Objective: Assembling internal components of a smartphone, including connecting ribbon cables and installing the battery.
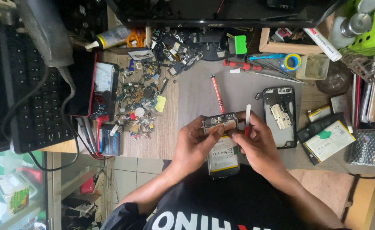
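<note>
Head view: looking steeply down from above the left hand (196, 142) and right hand (255, 142); sitting close; facing the workbench (196, 91) beyond them

bench: wooden worktop (159, 136) across centre of frame; grey mat (196, 91) on its middle
floor: pale tiles (130, 174) at lower left centre, below the bench edge
shelving: glass-fronted case (15, 191) at lower left, boxes inside
top edge: dark monitor base (221, 19)
light: even, bright, soft shadows
</note>
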